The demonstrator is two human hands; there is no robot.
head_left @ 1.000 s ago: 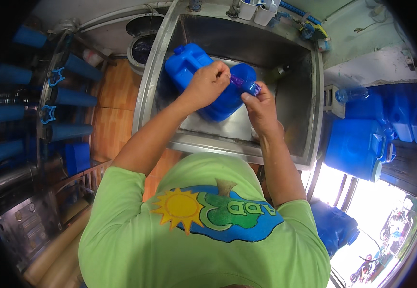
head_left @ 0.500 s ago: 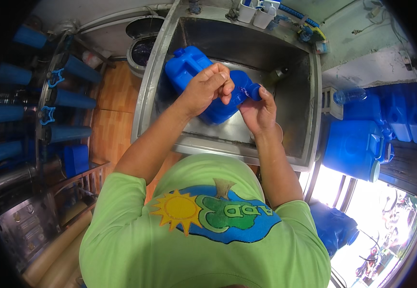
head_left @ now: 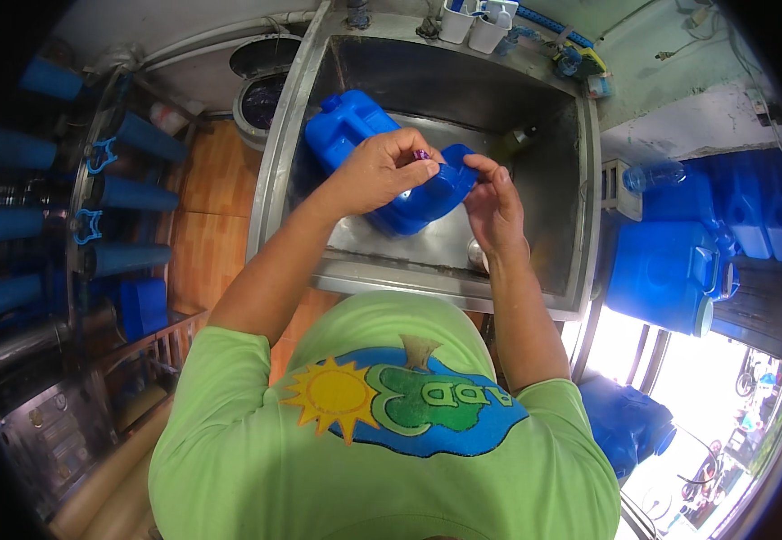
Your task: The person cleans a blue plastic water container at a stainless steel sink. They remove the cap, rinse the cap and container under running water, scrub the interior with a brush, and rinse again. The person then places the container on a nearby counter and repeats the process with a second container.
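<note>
In the metal sink (head_left: 553, 225), one blue jug (head_left: 382, 162) lies; left hand (head_left: 375, 169) and right hand (head_left: 492, 200) both grip it, room around.

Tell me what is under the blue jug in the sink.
The blue jug lies tilted in the steel sink, with bare sink floor showing below it. The left hand and right hand cover its near end, and the jug hides whatever is directly beneath.

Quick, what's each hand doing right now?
Left hand: closed, pinching a small purple piece against the blue plastic jerry can in the steel sink.
Right hand: fingers closed on the can's end.
</note>
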